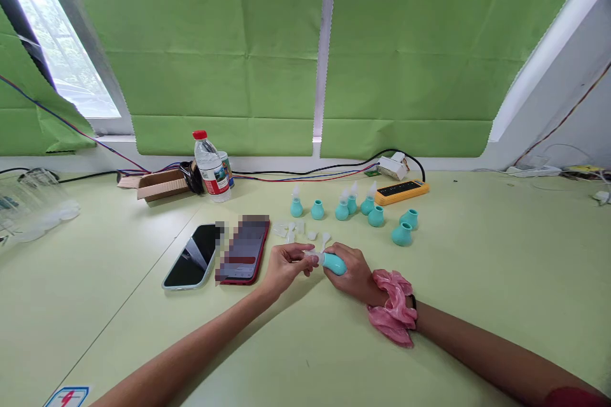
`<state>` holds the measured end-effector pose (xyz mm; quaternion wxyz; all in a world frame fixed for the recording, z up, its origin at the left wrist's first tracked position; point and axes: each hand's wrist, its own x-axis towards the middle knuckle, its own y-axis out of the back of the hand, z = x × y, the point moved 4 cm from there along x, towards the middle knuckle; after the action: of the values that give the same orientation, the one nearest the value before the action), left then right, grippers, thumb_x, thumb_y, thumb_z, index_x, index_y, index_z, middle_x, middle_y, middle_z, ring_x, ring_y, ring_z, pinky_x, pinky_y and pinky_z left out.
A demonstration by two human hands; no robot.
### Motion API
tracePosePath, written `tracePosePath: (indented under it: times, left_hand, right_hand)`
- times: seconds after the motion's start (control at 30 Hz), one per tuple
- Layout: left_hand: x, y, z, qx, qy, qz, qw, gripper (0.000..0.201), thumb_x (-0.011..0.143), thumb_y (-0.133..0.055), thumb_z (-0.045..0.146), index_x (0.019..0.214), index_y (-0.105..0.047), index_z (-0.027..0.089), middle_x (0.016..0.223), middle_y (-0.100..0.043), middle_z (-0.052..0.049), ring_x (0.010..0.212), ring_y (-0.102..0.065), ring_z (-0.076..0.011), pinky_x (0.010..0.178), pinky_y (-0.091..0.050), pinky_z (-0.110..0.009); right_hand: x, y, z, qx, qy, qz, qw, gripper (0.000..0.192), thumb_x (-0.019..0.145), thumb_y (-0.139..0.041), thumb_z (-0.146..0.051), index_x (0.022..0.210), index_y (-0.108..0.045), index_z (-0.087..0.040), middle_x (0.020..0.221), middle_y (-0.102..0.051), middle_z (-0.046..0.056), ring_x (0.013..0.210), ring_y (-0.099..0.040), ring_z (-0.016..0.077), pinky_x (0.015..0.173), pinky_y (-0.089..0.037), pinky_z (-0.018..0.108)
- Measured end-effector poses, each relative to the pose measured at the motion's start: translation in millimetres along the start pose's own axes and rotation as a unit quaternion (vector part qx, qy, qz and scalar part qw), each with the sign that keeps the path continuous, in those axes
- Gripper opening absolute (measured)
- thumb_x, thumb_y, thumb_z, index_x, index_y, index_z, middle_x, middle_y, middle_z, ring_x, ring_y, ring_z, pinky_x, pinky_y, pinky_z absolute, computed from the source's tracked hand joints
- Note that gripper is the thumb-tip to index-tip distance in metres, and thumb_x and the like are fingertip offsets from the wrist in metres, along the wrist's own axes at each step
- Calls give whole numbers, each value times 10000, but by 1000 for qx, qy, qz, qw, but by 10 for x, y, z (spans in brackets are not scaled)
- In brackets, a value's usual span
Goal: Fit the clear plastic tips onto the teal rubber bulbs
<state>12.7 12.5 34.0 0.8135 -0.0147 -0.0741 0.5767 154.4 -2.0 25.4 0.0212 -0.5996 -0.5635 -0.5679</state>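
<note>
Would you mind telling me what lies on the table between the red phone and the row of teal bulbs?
In the head view, a few small clear plastic tips lie between the red phone and the teal bulbs.

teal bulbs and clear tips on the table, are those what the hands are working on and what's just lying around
In hand or part of the work:
- teal bulb held in the right hand
- clear tip at the bulb's mouth, pinched by the left hand
- loose clear tips
- row of teal bulbs, some tipped

Lying about:
- two phones
- water bottle
- cardboard box
- yellow power strip
- cables
</note>
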Motion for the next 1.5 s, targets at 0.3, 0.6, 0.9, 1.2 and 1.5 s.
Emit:
tracePosePath:
  times: [0.3, 0.6, 0.9, 1.2, 1.5]
  left_hand:
    - [61, 49, -3, 110, 18, -50, 992, 327, 521, -718, 308, 753, -659, 85, 486, -565, -7, 409, -461, -69, 412, -369, -182]
    - [38, 17, 13, 98, 20, -105, 989, 330, 535, -710, 331, 749, -650, 86, 488, -557, -16, 387, -447, -66, 386, -352, -184]
    - [-62, -38, 172, 250, -75, -93, 961, 232, 634, -630, 314, 750, -669, 116, 571, -598, -36, 507, -477, -91, 448, -359, -179]
    - [-55, -5, 133, 240, -134, -65, 959, 312, 751, -497, 364, 924, -631, 141, 746, -639, -68, 621, -545, -135, 534, -432, -207]
    - [371, 43, 150, 572, -265, -49, 775, 336, 773, -430, 179, 1101, -498, 188, 1153, -489, -99, 1044, -387, -266, 867, -315, -424]
  right_hand:
    - [62, -18, -9, 141, -104, -91, 980, 109, 569, -526, -140, 673, -556, -155, 587, -559, -4, 522, -488, 105, 519, -388, 206]
    - [79, -72, 84, 297, -338, -303, 840, 218, 496, -637, -203, 689, -562, -133, 459, -402, -76, 390, -351, 42, 353, -257, 155]
    - [28, -95, -57, 473, -429, -391, 664, 170, 525, -619, -143, 635, -490, -144, 471, -386, -86, 331, -255, -3, 272, -131, 118]
    - [39, -131, 18, 550, -388, -353, 650, 154, 647, -607, -236, 724, -530, -127, 494, -469, -53, 316, -300, 0, 293, -146, 136]
    - [52, -162, 152, 603, -339, -277, 667, 262, 623, -632, -302, 772, -547, -104, 543, -517, -11, 380, -393, 40, 368, -240, 174]
